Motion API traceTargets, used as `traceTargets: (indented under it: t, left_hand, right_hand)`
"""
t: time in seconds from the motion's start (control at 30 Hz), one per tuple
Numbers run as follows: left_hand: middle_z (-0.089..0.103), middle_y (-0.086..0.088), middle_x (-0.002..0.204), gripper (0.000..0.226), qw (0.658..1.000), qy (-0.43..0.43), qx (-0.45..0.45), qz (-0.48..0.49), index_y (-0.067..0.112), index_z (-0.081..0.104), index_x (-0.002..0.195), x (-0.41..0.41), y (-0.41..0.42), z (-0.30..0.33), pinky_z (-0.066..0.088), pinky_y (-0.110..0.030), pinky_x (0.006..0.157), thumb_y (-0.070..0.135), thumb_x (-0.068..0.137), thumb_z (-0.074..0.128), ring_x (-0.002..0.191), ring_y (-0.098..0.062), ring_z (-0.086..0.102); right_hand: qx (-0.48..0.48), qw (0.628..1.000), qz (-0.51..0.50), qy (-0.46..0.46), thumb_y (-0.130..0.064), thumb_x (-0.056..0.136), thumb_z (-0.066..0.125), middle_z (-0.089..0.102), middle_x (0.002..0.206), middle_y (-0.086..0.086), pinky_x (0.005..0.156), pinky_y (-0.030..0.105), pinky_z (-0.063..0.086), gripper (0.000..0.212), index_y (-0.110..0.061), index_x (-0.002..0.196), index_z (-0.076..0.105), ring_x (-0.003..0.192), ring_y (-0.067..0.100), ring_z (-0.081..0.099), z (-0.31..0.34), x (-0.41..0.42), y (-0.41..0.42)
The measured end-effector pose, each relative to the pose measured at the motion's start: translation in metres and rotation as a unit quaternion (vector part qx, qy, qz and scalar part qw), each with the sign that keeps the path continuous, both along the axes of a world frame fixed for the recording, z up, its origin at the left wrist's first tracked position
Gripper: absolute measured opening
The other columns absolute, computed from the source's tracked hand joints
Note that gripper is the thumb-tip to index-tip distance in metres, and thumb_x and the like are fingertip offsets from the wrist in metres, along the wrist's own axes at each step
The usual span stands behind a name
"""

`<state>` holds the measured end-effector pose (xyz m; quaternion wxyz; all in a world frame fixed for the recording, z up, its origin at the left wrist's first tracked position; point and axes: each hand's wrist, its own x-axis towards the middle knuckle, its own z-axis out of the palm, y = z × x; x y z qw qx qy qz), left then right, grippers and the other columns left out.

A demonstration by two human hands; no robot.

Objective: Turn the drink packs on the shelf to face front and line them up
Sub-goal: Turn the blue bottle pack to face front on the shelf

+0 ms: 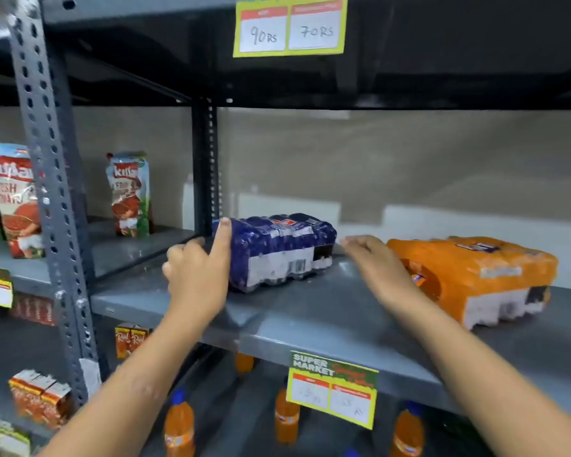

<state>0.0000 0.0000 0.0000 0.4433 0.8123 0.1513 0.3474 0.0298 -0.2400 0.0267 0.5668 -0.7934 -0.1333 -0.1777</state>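
Observation:
A dark blue shrink-wrapped drink pack (277, 249) lies on the grey metal shelf (310, 318), its white barcode side turned toward me. My left hand (200, 272) rests against the pack's left end, thumb up along its corner and fingers spread. My right hand (373, 262) hovers flat just right of the blue pack, fingers extended, a small gap away from its right end. An orange drink pack (482, 275) lies skewed on the same shelf behind my right hand.
A perforated upright post (51, 199) bounds the shelf on the left, with juice cartons (129, 192) beyond it. A price label (332, 387) hangs from the shelf edge. Orange bottles (178, 427) stand on the shelf below. Another price tag (290, 26) hangs overhead.

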Motion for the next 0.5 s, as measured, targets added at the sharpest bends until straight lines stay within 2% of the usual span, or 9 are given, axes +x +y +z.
traceTargets:
  t: [0.07, 0.13, 0.2, 0.27, 0.33, 0.4, 0.43, 0.47, 0.5]
  left_hand:
    - [0.046, -0.024, 0.15, 0.118, 0.989, 0.097, -0.105, -0.033, 0.015, 0.05, 0.145, 0.013, 0.001, 0.014, 0.03, -0.049, 0.113, 0.096, 0.066, 0.017, 0.139, -0.039, 0.039]
    - [0.052, -0.017, 0.147, 0.129, 0.977, 0.106, -0.177, -0.057, 0.013, 0.053, 0.142, 0.024, -0.009, 0.024, 0.036, -0.048, 0.111, 0.1, 0.049, 0.034, 0.133, -0.036, 0.047]
    - [0.053, -0.014, 0.143, 0.117, 0.979, 0.088, -0.18, -0.045, 0.012, 0.056, 0.137, 0.034, -0.016, 0.021, 0.041, -0.048, 0.108, 0.091, 0.052, 0.05, 0.13, -0.035, 0.049]
    - [0.056, -0.013, 0.138, 0.106, 0.971, 0.068, -0.221, -0.061, 0.012, 0.059, 0.131, 0.041, -0.018, 0.02, 0.046, -0.048, 0.105, 0.08, 0.05, 0.06, 0.126, -0.035, 0.053]
    - [0.066, -0.012, 0.126, 0.093, 0.958, 0.032, -0.268, -0.101, 0.011, 0.066, 0.117, 0.043, -0.013, 0.018, 0.055, -0.048, 0.095, 0.069, 0.046, 0.071, 0.109, -0.032, 0.067]
    - [0.076, -0.014, 0.11, 0.058, 0.952, -0.021, -0.264, -0.154, 0.011, 0.071, 0.102, 0.042, -0.01, 0.013, 0.062, -0.043, 0.083, 0.049, 0.059, 0.082, 0.09, -0.028, 0.076]
    - [0.077, -0.014, 0.107, 0.041, 0.951, -0.047, -0.242, -0.185, 0.013, 0.071, 0.1, 0.04, -0.009, 0.01, 0.063, -0.039, 0.079, 0.037, 0.068, 0.083, 0.086, -0.025, 0.077]
    - [0.076, -0.013, 0.11, 0.035, 0.954, -0.062, -0.209, -0.207, 0.016, 0.069, 0.102, 0.038, -0.008, 0.006, 0.063, -0.034, 0.077, 0.029, 0.074, 0.083, 0.087, -0.023, 0.077]
    - [0.072, -0.012, 0.118, 0.039, 0.956, -0.075, -0.174, -0.224, 0.019, 0.066, 0.107, 0.036, -0.006, 0.003, 0.062, -0.032, 0.079, 0.029, 0.073, 0.084, 0.093, -0.02, 0.076]
  right_hand:
    - [-0.001, 0.998, 0.006, 0.06, -0.041, 0.1, 0.052, 0.067, 0.122, 0.026, 0.09, 0.035, 0.045, 0.053, 0.008, 0.118, 0.065, 0.115, 0.04, 0.059, 0.011, 0.027, 0.014]
    - [0.005, 0.991, 0.031, 0.133, -0.059, 0.092, 0.053, 0.066, 0.131, 0.018, 0.094, 0.041, 0.048, 0.066, -0.005, 0.127, 0.064, 0.111, 0.036, 0.061, 0.014, 0.055, 0.022]
    - [0.058, 0.977, 0.066, 0.194, -0.08, 0.069, 0.058, 0.064, 0.137, 0.006, 0.1, 0.047, 0.049, 0.086, -0.021, 0.132, 0.062, 0.118, 0.03, 0.06, -0.001, 0.091, 0.024]
    - [0.094, 0.974, 0.081, 0.191, -0.082, 0.055, 0.061, 0.067, 0.131, 0.006, 0.097, 0.052, 0.053, 0.096, -0.021, 0.129, 0.062, 0.115, 0.031, 0.064, -0.016, 0.117, 0.021]
    - [0.11, 0.977, 0.074, 0.169, -0.071, 0.065, 0.066, 0.075, 0.116, 0.011, 0.091, 0.054, 0.058, 0.079, -0.014, 0.119, 0.067, 0.102, 0.034, 0.072, -0.013, 0.106, 0.022]
    - [0.134, 0.977, 0.076, 0.145, -0.051, 0.08, 0.073, 0.079, 0.104, 0.011, 0.088, 0.057, 0.059, 0.053, -0.011, 0.114, 0.07, 0.095, 0.034, 0.075, -0.011, 0.094, 0.022]
    - [0.143, 0.977, 0.086, 0.134, -0.043, 0.083, 0.075, 0.08, 0.102, 0.01, 0.087, 0.058, 0.059, 0.046, -0.01, 0.115, 0.07, 0.094, 0.033, 0.076, -0.011, 0.093, 0.019]
    - [0.15, 0.976, 0.094, 0.126, -0.037, 0.084, 0.076, 0.08, 0.102, 0.011, 0.086, 0.059, 0.059, 0.043, -0.01, 0.116, 0.069, 0.095, 0.033, 0.076, -0.013, 0.093, 0.017]
    - [0.156, 0.976, 0.097, 0.117, -0.031, 0.085, 0.077, 0.079, 0.104, 0.012, 0.087, 0.059, 0.058, 0.04, -0.008, 0.117, 0.069, 0.096, 0.033, 0.075, -0.014, 0.095, 0.014]
